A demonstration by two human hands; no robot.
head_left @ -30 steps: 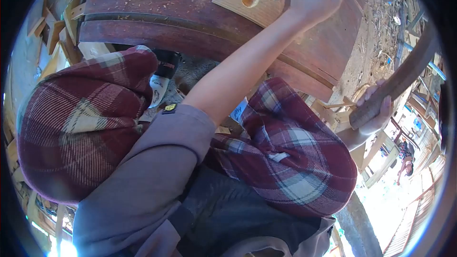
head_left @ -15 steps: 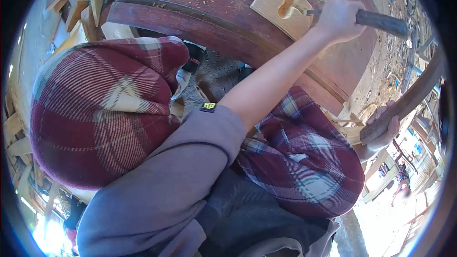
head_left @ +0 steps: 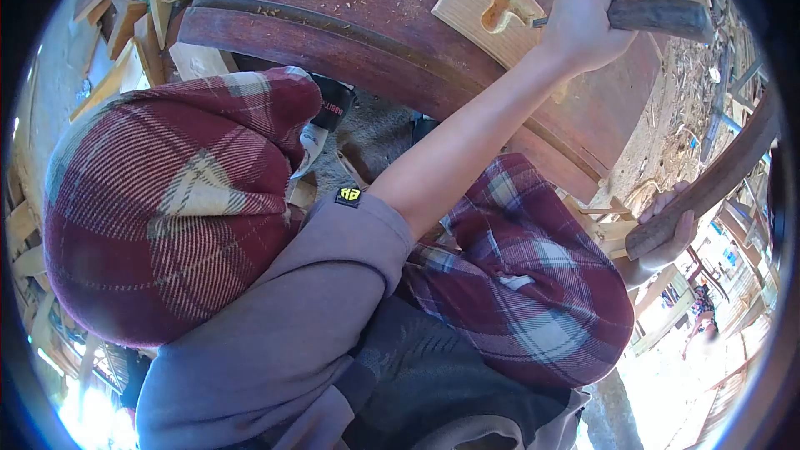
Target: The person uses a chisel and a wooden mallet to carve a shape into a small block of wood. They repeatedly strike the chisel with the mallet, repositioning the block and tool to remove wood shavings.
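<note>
My left hand (head_left: pixel 586 29) is closed round a chisel, its dark wooden handle (head_left: pixel 662 18) sticking out to the right. The chisel's narrow metal blade (head_left: pixel 540 22) meets the edge of a curved recess in a pale wooden board (head_left: pixel 467 10). Rough, orange-brown wood shows inside that recess. Low on the right, beside my knee, my right hand (head_left: pixel 671 233) grips a thick dark wooden club (head_left: pixel 708 187), which slants up toward the right edge of the view. The club's far end is cut off by the lens border.
The board lies on a reddish-brown wooden bench (head_left: pixel 367 0) strewn with small shavings. Wood offcuts (head_left: pixel 125 29) are heaped at the upper left. My knees in plaid cloth (head_left: pixel 175 200) flank the near side. A person (head_left: pixel 704 308) is far off at the right.
The whole view has shifted slightly. The chisel handle now lies a little more level, its blade still at the recess. The club has hardly moved.
</note>
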